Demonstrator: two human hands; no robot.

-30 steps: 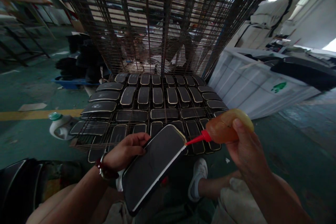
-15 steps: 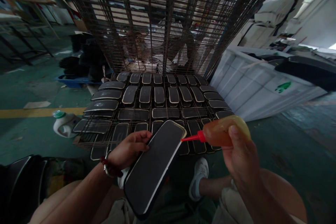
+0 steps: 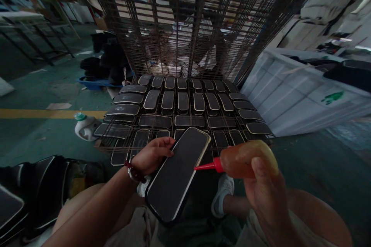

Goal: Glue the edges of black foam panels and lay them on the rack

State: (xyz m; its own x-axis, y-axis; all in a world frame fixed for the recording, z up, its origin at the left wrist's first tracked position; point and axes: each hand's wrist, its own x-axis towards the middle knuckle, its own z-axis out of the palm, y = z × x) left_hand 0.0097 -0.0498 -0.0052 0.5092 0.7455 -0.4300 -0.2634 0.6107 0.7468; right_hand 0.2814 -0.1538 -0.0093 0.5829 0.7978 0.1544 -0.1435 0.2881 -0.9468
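My left hand [image 3: 155, 156] pinches the left edge of a long black pad [image 3: 176, 173] with rounded corners, held tilted over my lap. A pale line runs along the pad's rim, yellowish near its upper right corner and whiter lower down. My right hand [image 3: 265, 185] is wrapped round a squeeze bottle [image 3: 246, 158] of amber liquid, lying almost level. Its red nozzle [image 3: 206, 166] touches or nearly touches the pad's right edge, about halfway along.
Ahead, a wire rack [image 3: 191, 27] stands above rows of similar black pads [image 3: 183, 101]. A white jug with a green cap [image 3: 85, 127] is on the floor at left. More pads [image 3: 37, 193] lie by my left leg. A large white bin [image 3: 290, 88] stands at right.
The red nozzle has slid down along the pad's right edge, away from the upper corner. A yellowish line now shows where it passed. My view has shifted slightly left.
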